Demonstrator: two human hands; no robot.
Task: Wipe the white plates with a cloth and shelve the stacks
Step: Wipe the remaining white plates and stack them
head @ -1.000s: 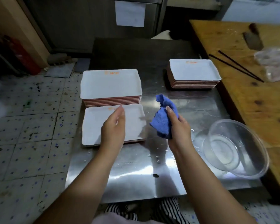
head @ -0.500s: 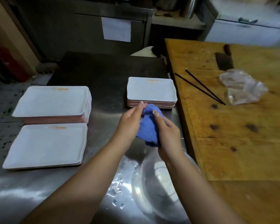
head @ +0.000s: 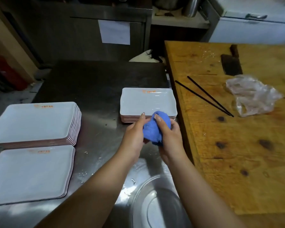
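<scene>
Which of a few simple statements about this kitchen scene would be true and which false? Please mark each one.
1. Both hands hold the blue cloth. True: left hand and right hand grip it together.
2. The cloth is lying flat on a plate. False: it is bunched up between the hands.
3. Two black chopsticks lie on the wooden table. True.
4. The clear bowl sits on the wooden table. False: it sits on the metal counter.
5. Only one stack of plates shows. False: three groups are visible.

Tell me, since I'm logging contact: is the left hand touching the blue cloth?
Touching. The head view shows the left hand pressed against the blue cloth, which the right hand grips too.
</scene>
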